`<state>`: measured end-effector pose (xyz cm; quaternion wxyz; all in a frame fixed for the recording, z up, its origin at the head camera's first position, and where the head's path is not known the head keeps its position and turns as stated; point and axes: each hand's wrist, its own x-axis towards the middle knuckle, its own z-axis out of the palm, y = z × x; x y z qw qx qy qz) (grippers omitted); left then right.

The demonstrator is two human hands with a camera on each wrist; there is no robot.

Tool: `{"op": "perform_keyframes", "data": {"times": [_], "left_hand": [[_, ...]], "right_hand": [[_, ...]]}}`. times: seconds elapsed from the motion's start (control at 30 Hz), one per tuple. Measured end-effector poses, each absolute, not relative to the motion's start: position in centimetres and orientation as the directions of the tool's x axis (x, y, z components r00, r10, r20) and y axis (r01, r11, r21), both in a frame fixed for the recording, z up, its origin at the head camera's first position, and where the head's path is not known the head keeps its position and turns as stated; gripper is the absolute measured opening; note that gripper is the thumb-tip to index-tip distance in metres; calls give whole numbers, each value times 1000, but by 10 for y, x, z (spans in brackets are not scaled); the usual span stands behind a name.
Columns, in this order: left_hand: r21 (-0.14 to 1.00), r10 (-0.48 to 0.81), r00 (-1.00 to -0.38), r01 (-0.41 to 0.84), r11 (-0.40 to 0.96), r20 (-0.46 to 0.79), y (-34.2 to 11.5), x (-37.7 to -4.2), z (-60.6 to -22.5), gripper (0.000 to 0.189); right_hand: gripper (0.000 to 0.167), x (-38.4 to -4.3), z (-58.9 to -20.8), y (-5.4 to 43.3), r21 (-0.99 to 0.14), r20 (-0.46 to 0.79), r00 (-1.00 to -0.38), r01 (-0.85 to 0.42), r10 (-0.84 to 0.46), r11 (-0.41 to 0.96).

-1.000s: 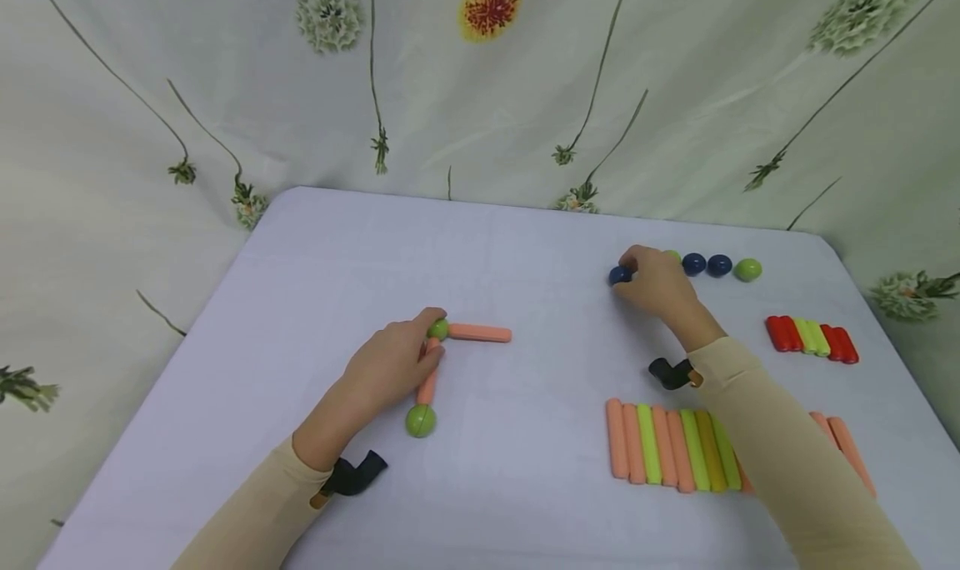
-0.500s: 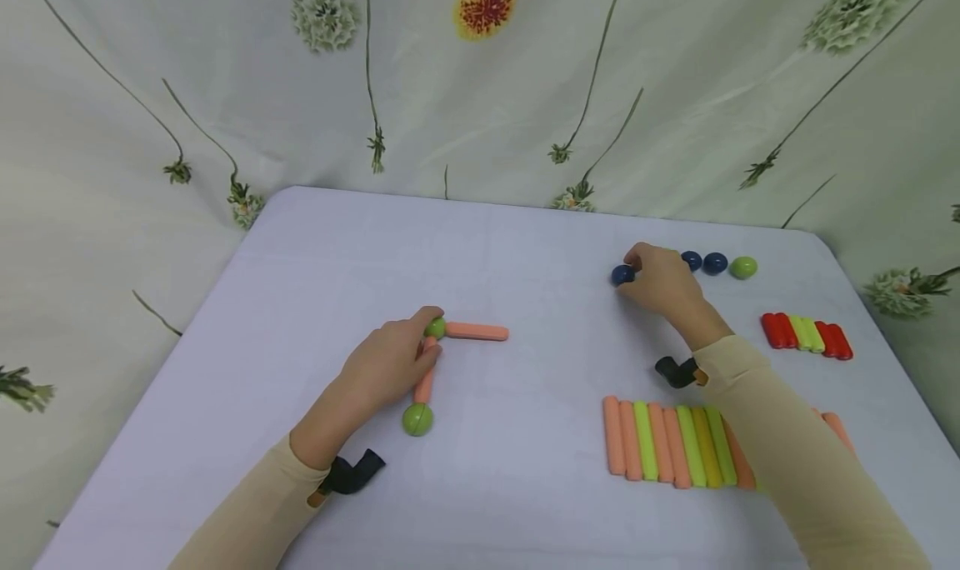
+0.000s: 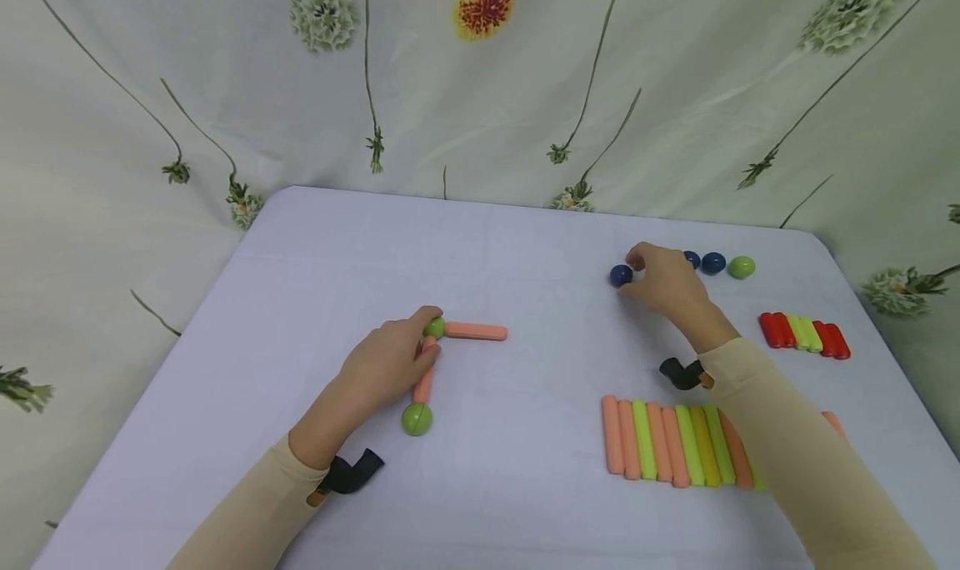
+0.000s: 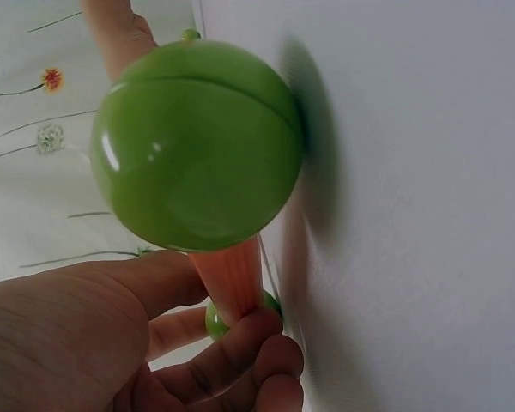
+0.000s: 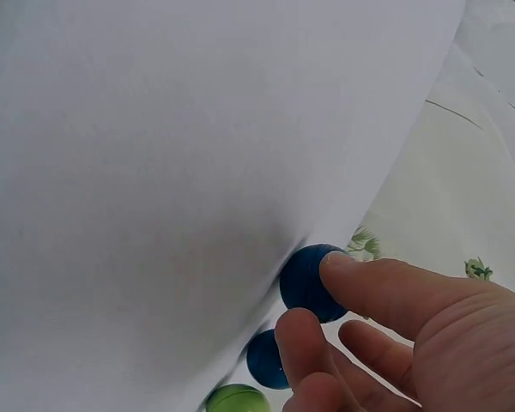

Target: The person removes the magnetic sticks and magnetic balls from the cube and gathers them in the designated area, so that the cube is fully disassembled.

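Note:
My left hand (image 3: 386, 357) grips an orange toy rod (image 4: 232, 279) between thumb and fingers. A large green ball (image 3: 417, 418) sits at the rod's near end. At its far end is another green ball (image 3: 434, 327), from which a second orange rod (image 3: 476, 331) points right. My right hand (image 3: 663, 278) is at the back right, thumb and index finger spread close around a blue ball (image 3: 621, 276). In the right wrist view, the thumb tip overlaps that ball's edge, and a second blue ball (image 5: 264, 360) and a green ball (image 5: 238, 400) line up beyond.
More balls, blue (image 3: 714, 262) and green (image 3: 742, 267), continue the row right of my hand. Short red and lime rods (image 3: 804, 334) lie at the right. Long orange, lime and yellow rods (image 3: 675, 441) lie side by side, partly under my right forearm. Flowered cloth hangs behind.
The blue ball and my right hand have shifted slightly right. Now the fingertips have drawn back a little, showing more of the ball. My left hand keeps its hold.

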<state>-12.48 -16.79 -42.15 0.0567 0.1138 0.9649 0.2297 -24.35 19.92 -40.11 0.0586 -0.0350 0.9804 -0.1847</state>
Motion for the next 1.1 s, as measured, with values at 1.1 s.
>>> {"op": "perform_keyframes", "data": {"times": [1.1], "left_hand": [[538, 313, -950, 261, 801, -6, -164, -128, -432, 31]], "right_hand": [[28, -172, -425, 24, -386, 1, -751, -610, -660, 692]]}}
